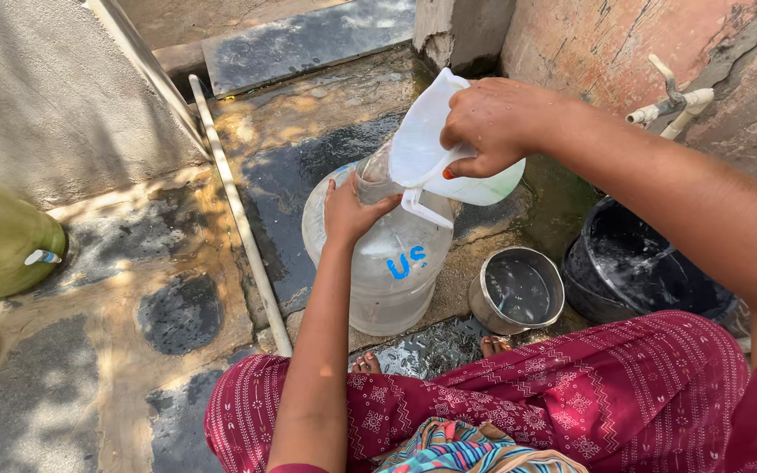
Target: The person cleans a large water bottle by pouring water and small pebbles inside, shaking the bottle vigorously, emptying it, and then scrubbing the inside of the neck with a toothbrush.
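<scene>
Centre frame, the right hand (488, 123) grips the white jug (431, 149) tight, tipped over the big clear bottle (387, 254) whose neck the left hand (352, 210) clasps, so pouring looks underway and a steady tilt matters next.

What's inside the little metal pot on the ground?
The metal pot holds water, shiny and partly shaded, with nothing seen floating in it. Its bottom shows only dimly through the water, and its near inner wall is hidden by the rim.
</scene>
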